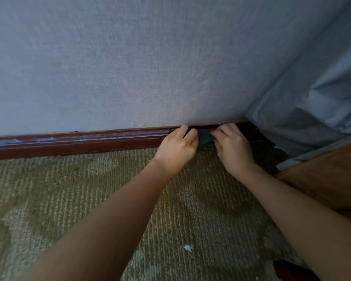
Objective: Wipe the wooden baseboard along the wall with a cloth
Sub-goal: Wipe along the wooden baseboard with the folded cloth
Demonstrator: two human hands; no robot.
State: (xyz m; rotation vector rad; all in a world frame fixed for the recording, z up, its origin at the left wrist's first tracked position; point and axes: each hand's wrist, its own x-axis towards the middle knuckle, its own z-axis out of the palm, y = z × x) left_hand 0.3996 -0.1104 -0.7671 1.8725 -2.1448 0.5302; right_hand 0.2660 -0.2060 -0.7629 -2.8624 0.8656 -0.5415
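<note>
Grey-blue textured wall (130, 67) fills the top half. Dark red-brown wooden baseboard (79, 141) runs along its foot, scuffed with pale streaks toward the left. Below it, green-beige ribbed carpet (89, 189) covers the floor, with a small white scrap (188, 248) lying near the bottom edge. Pale blue-grey curtain or sheet (312, 98) hangs at the right, bunched down to the floor. Brown fabric (328, 175) at the right edge, blurred, can't tell what it is.

Both bare forearms reach in from the bottom. Left hand (177, 148) and right hand (233, 147) sit side by side at the baseboard near its right end. A small grey-blue cloth (205, 136) shows in the gap between them, against the baseboard face just above the carpet. Fingers of both hands curled and pressed together, tips at the cloth's edges, pinching it from either side; most of the cloth is hidden behind the hands.
</note>
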